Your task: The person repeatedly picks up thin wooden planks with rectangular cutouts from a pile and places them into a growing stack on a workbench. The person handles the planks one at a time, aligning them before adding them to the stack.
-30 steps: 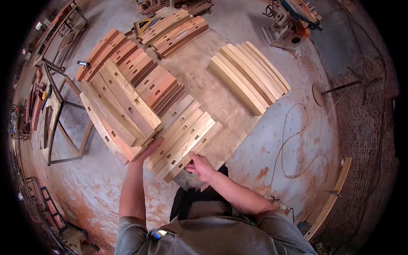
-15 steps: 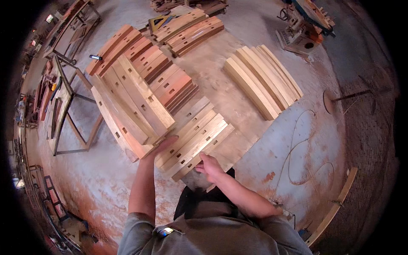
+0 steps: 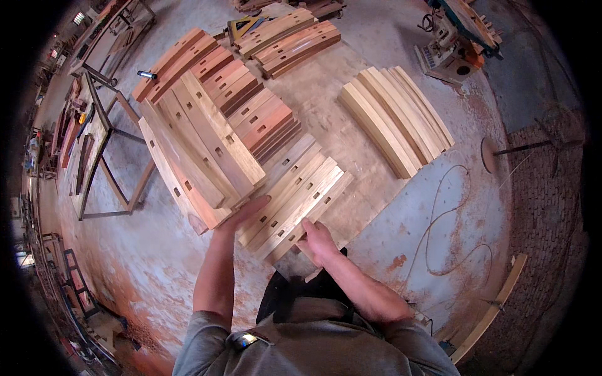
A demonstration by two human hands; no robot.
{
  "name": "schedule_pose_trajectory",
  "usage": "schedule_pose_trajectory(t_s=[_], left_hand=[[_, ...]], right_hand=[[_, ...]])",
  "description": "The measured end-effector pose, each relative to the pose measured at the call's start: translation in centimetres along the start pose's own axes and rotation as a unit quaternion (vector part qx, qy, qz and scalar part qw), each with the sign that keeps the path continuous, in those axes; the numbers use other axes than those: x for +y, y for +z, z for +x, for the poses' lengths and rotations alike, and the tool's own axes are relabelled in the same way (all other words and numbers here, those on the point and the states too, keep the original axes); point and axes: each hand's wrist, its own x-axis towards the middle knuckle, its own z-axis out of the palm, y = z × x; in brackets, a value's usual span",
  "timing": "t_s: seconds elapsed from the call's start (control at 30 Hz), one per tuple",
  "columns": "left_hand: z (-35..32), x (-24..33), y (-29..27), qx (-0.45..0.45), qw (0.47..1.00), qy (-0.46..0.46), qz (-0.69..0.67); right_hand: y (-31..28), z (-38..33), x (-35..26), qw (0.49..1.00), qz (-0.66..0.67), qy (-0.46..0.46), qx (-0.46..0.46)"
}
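Observation:
In front of me a row of pale wooden pieces with mortises point(image 3: 301, 197) lies side by side. My right hand point(image 3: 318, 241) grips the nearest mortised wooden piece point(image 3: 323, 203), with the thumb over its top edge and the fingers partly hidden below. My left hand point(image 3: 251, 212) is stretched out flat against the left side of the row, its fingers extended and partly in shade. Just left of that hand stands a stack of longer curved mortised pieces point(image 3: 207, 147), pale and reddish.
Reddish mortised pieces point(image 3: 254, 103) lie behind, with more curved ones point(image 3: 298, 47) farther back. To the right sit curved pale pieces point(image 3: 398, 119) on the board. A metal-framed stand point(image 3: 106, 156) is at left, a machine point(image 3: 448, 56) at far right. A cord point(image 3: 433, 219) loops across the floor.
My right hand has moved slightly up, its thumb now farther over the nearest piece. My left hand remains by the row's left side. The whole view has shifted slightly.

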Motion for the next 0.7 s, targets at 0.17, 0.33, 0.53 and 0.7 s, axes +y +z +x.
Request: schedule_pose_trajectory(t_s=[0.17, 0.33, 0.53, 0.7], left_hand=[[2.2, -0.7, 2.1, -0.017, 0.997, -0.01, 0.071], [1.5, 7.1, 3.0, -0.073, 0.996, 0.0, 0.042], [3.8, 3.7, 4.4, -0.003, 0.989, 0.044, 0.144], [2.5, 5.0, 3.8, 0.012, 0.986, 0.078, 0.146]], right_hand=[[-0.9, 0.3, -0.9, 0.999, -0.036, -0.017, 0.035], [-2.7, 1.5, -2.4, 0.996, -0.051, -0.042, 0.062], [-3.3, 1.7, -3.7, 0.997, -0.048, -0.027, 0.048], [-5.2, 1.4, -2.3, 0.999, 0.008, -0.034, 0.002]])
